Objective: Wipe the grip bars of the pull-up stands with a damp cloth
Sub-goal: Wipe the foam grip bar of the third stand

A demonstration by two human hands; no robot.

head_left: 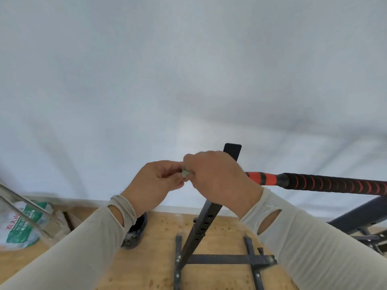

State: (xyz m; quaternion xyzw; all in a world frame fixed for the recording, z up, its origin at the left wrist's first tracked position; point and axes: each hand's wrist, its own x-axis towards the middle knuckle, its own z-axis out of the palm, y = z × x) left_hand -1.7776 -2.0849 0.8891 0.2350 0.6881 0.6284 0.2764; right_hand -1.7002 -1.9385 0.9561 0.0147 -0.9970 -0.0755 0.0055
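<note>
Both hands' fingers (167, 174) curled, pinching small cloth (185, 172) between them.

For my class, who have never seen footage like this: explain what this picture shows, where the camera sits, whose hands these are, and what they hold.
There is no machine here. A person wears a wide-angle camera on the head, looking forward and down, so the two arms in pale sleeves are the wearer's own. The left hand and right hand meet in the middle and together pinch a small greenish cloth, mostly hidden by the fingers. Behind the right hand stands the black upright of a pull-up stand on a wooden floor. The grip bar, wrapped in black and orange, runs off to the right. A green and white bag lies at the left.
</note>
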